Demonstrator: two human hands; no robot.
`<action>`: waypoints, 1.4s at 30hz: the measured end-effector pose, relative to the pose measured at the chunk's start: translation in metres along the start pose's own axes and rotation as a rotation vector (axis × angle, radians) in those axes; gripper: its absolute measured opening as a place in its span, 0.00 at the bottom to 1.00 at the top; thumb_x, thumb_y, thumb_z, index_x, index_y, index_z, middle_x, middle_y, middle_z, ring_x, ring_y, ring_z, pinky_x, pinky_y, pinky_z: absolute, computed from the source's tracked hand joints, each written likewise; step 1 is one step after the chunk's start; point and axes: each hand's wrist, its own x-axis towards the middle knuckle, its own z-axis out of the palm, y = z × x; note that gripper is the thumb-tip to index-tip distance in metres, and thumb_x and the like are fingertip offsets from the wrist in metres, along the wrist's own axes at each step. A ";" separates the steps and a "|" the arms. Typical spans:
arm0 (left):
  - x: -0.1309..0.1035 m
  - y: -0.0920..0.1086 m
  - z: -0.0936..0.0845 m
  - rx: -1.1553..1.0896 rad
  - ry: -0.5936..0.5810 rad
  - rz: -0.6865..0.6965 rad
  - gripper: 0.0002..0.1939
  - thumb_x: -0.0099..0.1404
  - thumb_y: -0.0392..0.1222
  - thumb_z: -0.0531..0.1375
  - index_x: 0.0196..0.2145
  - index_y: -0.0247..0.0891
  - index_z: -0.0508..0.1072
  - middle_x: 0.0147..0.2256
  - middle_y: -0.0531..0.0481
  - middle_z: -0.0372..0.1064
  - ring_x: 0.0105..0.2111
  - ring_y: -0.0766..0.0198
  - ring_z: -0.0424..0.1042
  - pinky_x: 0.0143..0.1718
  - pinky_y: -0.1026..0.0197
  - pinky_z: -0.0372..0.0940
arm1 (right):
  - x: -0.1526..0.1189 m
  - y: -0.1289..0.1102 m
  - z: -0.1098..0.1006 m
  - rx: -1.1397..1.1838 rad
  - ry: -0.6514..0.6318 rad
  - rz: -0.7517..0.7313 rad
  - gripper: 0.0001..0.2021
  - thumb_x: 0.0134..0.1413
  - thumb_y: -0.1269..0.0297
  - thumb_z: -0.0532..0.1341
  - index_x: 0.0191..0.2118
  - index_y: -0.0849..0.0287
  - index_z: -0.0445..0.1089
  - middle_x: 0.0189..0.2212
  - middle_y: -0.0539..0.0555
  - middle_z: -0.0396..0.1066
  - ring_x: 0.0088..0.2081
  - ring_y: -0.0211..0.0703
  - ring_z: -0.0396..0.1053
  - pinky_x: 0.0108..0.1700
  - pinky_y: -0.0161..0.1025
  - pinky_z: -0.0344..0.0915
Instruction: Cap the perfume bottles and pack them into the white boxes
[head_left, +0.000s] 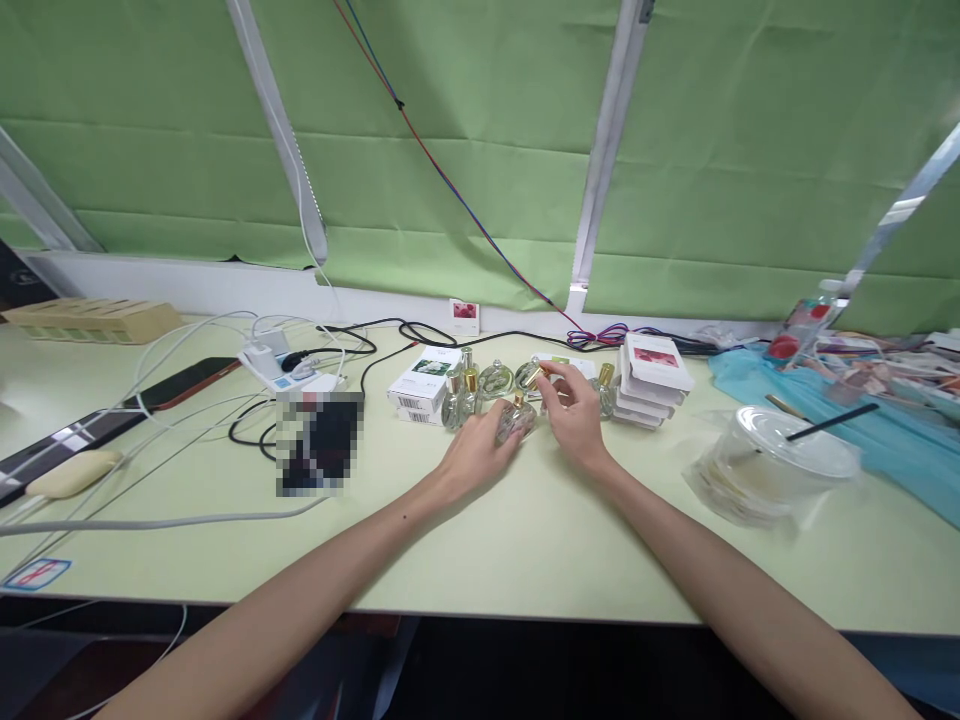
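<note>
My left hand (478, 446) is closed round a clear glass perfume bottle (516, 418) with a gold neck, tilted low over the table. Just to its right, my right hand (576, 412) pinches a small gold cap (534, 377) between thumb and fingers, a little above and apart from that bottle's neck. Several more glass perfume bottles stand close about my hands: a gold-topped one (470, 392) at the left, a round one (496, 379) behind, and another gold-topped one (606, 390) right of my right hand, which partly hides it.
A white box (426, 378) lies left of the bottles, and stacked white boxes (654, 380) stand at the right. Further right is a lidded plastic tub (772, 465) with a black straw. A power strip (289, 370), cables and a blurred-out dark object (320, 445) occupy the left.
</note>
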 end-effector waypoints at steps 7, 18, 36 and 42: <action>0.000 0.002 -0.001 -0.005 -0.005 0.007 0.20 0.71 0.52 0.54 0.54 0.39 0.67 0.22 0.54 0.66 0.21 0.57 0.67 0.26 0.61 0.57 | -0.002 -0.011 -0.001 -0.172 -0.091 -0.236 0.12 0.69 0.58 0.57 0.49 0.53 0.75 0.44 0.58 0.75 0.39 0.43 0.73 0.32 0.39 0.72; 0.000 0.002 0.000 0.003 -0.009 0.002 0.21 0.70 0.51 0.54 0.56 0.38 0.67 0.21 0.54 0.65 0.20 0.57 0.67 0.24 0.61 0.56 | -0.005 -0.004 -0.002 -0.177 -0.243 -0.196 0.13 0.69 0.59 0.56 0.52 0.51 0.74 0.46 0.58 0.73 0.40 0.46 0.72 0.34 0.42 0.71; -0.001 0.003 -0.002 0.005 -0.022 0.005 0.19 0.72 0.51 0.53 0.55 0.40 0.67 0.27 0.51 0.71 0.24 0.56 0.70 0.27 0.61 0.57 | -0.006 -0.001 -0.003 -0.206 -0.330 -0.188 0.13 0.68 0.59 0.56 0.53 0.52 0.72 0.46 0.57 0.74 0.31 0.42 0.69 0.34 0.41 0.69; 0.000 0.004 -0.002 0.017 0.014 0.043 0.14 0.72 0.48 0.54 0.51 0.39 0.68 0.37 0.46 0.75 0.31 0.55 0.74 0.30 0.60 0.60 | -0.007 -0.001 -0.004 -0.228 -0.380 -0.143 0.14 0.67 0.58 0.57 0.55 0.53 0.68 0.43 0.55 0.76 0.28 0.41 0.67 0.35 0.41 0.66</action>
